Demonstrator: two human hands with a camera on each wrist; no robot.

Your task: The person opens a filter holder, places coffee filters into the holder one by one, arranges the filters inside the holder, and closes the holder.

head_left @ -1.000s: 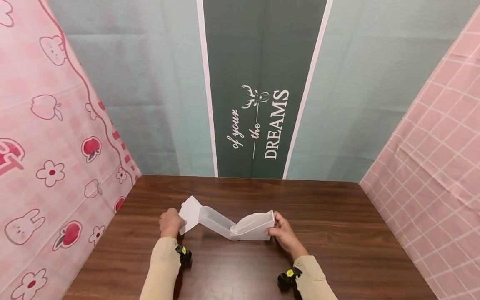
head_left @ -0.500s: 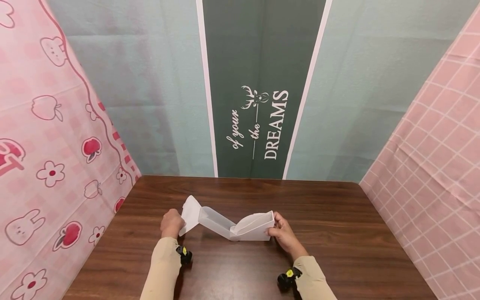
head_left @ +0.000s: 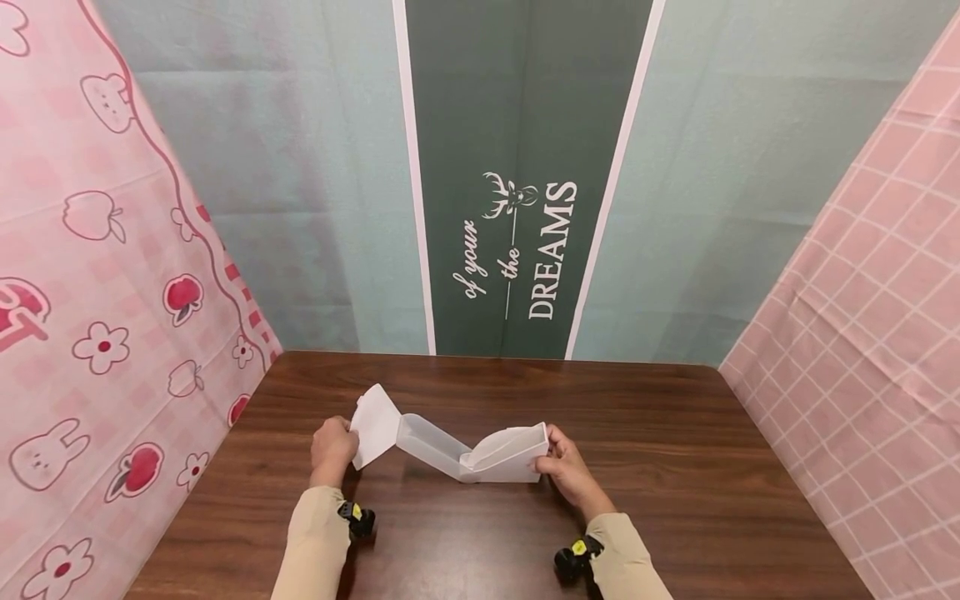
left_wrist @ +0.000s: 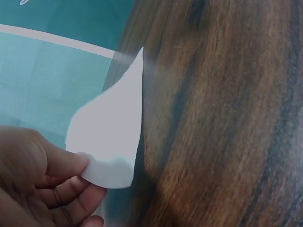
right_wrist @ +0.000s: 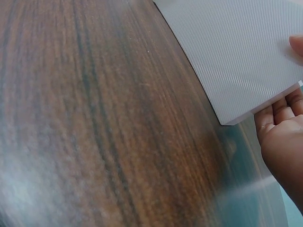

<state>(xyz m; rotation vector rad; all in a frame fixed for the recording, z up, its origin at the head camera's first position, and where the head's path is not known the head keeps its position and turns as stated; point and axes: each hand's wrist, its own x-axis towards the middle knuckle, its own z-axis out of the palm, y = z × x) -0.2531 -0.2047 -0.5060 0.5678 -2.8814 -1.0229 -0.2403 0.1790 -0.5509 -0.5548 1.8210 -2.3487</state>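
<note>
A white, ribbed plastic box (head_left: 506,458) with a sloped, open top stands on the wooden table, in the middle of the head view. From its left end a translucent trough-like section (head_left: 431,446) angles up to the left, and a thin white flap (head_left: 375,425) follows at the far end. My left hand (head_left: 333,446) pinches the flap's outer edge between thumb and fingers; in the left wrist view the flap (left_wrist: 109,137) looks bent. My right hand (head_left: 566,467) grips the box's right end, thumb on the ribbed near side (right_wrist: 236,52), fingers round the end.
The brown table (head_left: 480,550) stretches out on all sides of the box. Behind it hangs a green and grey-blue cloth (head_left: 495,167) with lettering. Pink cloths hang along the left (head_left: 112,292) and right (head_left: 862,333) sides.
My left hand has shifted slightly to the left with the flap's edge, and more of the flap's face shows. The right hand and the box have stayed in place.
</note>
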